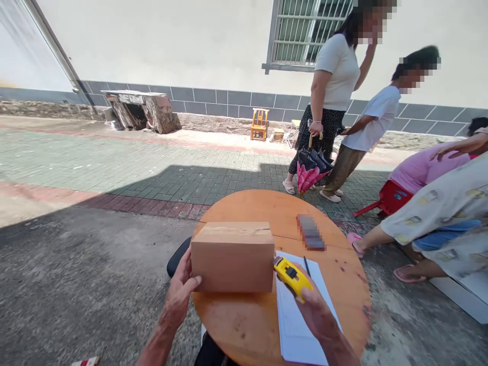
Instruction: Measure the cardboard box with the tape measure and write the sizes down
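A closed brown cardboard box (232,267) sits on the round wooden table (236,325). My left hand (181,284) grips its left end, thumb on the front face and fingers around the side, partly hidden. In my right hand (314,305) is a yellow utility knife (293,277) with a black slider. Its front end points at the box's right side, close to it; whether they touch I cannot tell. Under the right hand lie white paper sheets (297,325), with a dark pen (307,265) near their top edge.
A phone (310,232) lies at the table's back right. Two people stand beyond the table, one holding a folded pink and black umbrella (310,170). More people sit or bend at the right. A dark stool seat (176,259) shows left of the table; a small wooden chair (260,124) stands by the wall.
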Available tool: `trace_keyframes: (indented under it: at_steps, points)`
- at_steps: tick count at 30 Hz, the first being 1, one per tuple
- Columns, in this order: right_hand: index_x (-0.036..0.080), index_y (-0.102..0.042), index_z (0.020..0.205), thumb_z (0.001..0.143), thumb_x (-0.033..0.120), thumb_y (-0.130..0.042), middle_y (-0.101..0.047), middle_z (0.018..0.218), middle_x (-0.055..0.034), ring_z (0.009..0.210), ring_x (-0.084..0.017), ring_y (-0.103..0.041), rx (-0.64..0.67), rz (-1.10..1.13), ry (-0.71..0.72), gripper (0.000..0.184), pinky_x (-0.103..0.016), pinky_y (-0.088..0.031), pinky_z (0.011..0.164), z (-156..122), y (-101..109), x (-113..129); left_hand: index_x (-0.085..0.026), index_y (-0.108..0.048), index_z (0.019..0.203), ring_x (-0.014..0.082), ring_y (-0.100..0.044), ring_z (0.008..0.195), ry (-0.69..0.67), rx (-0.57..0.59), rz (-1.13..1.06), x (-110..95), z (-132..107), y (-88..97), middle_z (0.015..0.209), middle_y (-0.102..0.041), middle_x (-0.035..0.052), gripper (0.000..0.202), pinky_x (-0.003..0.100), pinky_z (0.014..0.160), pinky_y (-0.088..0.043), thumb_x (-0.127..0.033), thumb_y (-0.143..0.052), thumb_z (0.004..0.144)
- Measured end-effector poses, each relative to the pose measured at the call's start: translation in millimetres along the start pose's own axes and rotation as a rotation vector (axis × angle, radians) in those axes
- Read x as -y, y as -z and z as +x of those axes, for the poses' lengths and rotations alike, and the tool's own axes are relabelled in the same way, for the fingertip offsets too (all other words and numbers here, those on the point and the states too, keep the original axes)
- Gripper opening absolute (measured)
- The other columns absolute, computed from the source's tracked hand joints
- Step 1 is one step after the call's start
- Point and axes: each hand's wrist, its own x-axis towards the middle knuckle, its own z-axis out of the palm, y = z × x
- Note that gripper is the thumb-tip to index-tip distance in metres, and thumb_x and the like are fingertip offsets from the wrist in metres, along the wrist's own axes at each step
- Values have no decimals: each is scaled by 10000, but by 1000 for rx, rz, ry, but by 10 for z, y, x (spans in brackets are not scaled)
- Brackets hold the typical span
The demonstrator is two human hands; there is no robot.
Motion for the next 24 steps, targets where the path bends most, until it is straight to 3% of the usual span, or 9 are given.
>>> trace_keyframes:
  at_steps: [3, 7, 12, 15, 17, 21, 22, 23, 24]
  points:
    - [273, -659, 1182, 715, 516, -702, -644, 1287, -59, 1260, -322, -518, -5, 194, -32, 527, -507, -313, 1112, -121, 111, -120, -261, -403, 1443, 322, -410, 1345, 15, -7, 42, 125, -169, 56, 1421, -520, 61, 730, 365, 1038, -423, -375, -682, 779]
    - [251, -680, 1171, 718, 523, -694, -643, 1296, -85, 1308, -342, -480, -11, 323, -21, 529, -554, -257, 1142, -225, 93, -183, -238, -478, 1388, 321, -476, 1281, 62, -74, 168, 298, -313, 80, 1318, -602, 64, 664, 358, 1011, -430, -407, -696, 784]
    - [238, -707, 1097, 689, 509, -717, -696, 1184, -87, 1250, -348, -524, -11, 346, -3, 490, -553, -284, 1116, -318, 91, -202, -235, -516, 1348, 314, -487, 1265, 54, -62, 172, 362, -242, 66, 1274, -623, 59, 641, 388, 1058, -381, -403, -708, 760]
    - [255, -684, 1105, 689, 501, -715, -700, 1133, -65, 1200, -319, -551, 13, 320, -2, 484, -504, -328, 1083, -431, 137, -201, -222, -531, 1330, 324, -485, 1264, 41, -24, 186, 275, -189, 37, 1247, -630, 78, 637, 422, 1075, -365, -413, -698, 745]
    - [255, -658, 1135, 682, 508, -717, -689, 1119, -59, 1141, -297, -576, 25, 268, 0, 522, -454, -370, 1040, -546, 174, -169, -226, -522, 1334, 317, -485, 1263, -16, -68, 255, 148, -247, 21, 1255, -617, 85, 642, 430, 1078, -363, -416, -684, 743]
    - [215, -620, 1172, 640, 553, -731, -684, 1013, -61, 922, -242, -616, 95, 66, -83, 640, -345, -447, 863, -796, 183, -10, -235, -601, 1224, 281, -580, 1099, -196, -423, 546, -197, -661, -85, 1126, -650, 64, 508, 428, 1032, -411, -421, -671, 756]
    - [206, -616, 1172, 609, 568, -744, -679, 994, -59, 878, -230, -611, 132, 12, -134, 681, -322, -452, 810, -844, 159, 37, -249, -636, 1158, 269, -607, 1028, -191, -442, 571, -269, -798, -151, 1050, -666, 48, 440, 410, 1008, -433, -426, -674, 757]
    - [201, -613, 1170, 576, 576, -759, -674, 985, -56, 852, -223, -604, 174, -45, -186, 718, -305, -450, 767, -883, 124, 80, -272, -659, 1108, 259, -623, 987, -110, -340, 557, -324, -931, -235, 1008, -676, 35, 385, 380, 972, -462, -426, -687, 756]
    - [201, -611, 1169, 548, 574, -774, -666, 986, -51, 842, -220, -597, 217, -107, -230, 743, -293, -446, 738, -912, 81, 118, -286, -683, 1049, 258, -638, 934, 8, -164, 510, -358, -1051, -333, 965, -686, 32, 349, 350, 889, -508, -440, -708, 738]
